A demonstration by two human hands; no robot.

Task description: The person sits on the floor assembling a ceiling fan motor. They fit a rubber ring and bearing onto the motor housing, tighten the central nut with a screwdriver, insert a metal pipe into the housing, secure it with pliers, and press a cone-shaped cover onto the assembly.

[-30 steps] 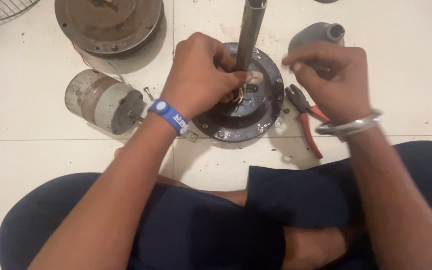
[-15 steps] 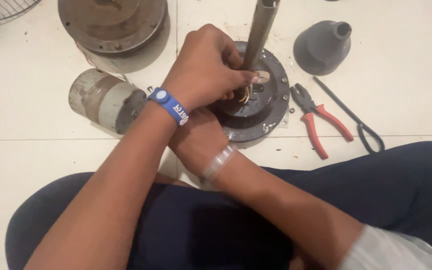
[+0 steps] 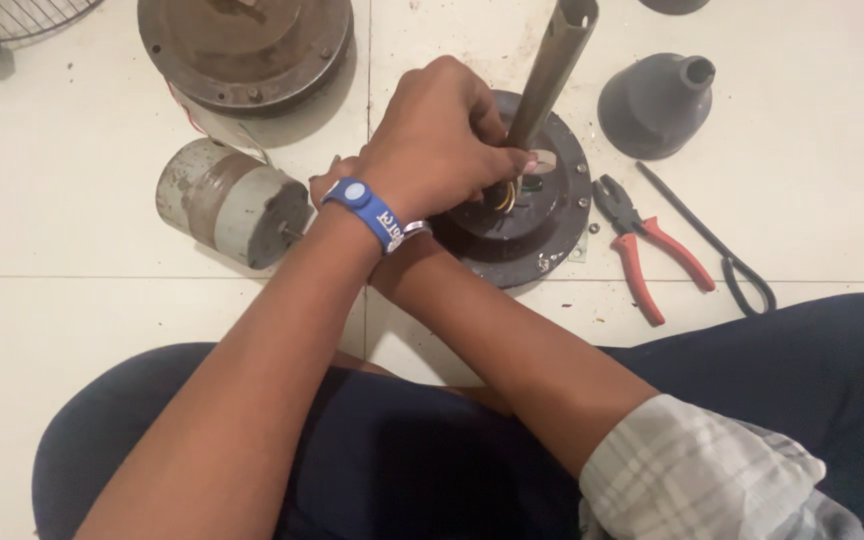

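Your left hand (image 3: 437,140) is closed, fingertips pinching at the coloured wires (image 3: 505,196) where the grey down rod (image 3: 552,75) meets the dark round motor housing (image 3: 542,225) on the tiled floor (image 3: 72,320). Your right hand (image 3: 337,180) is crossed underneath and mostly hidden; it seems to brace the housing's left edge, but its grip cannot be made out. Keep the rod steady and upright, and ease the wires gently so they don't scrape on the metal edge. The red-handled pliers (image 3: 647,245) lie just right of the housing, the small cylindrical motor (image 3: 227,205) to its left
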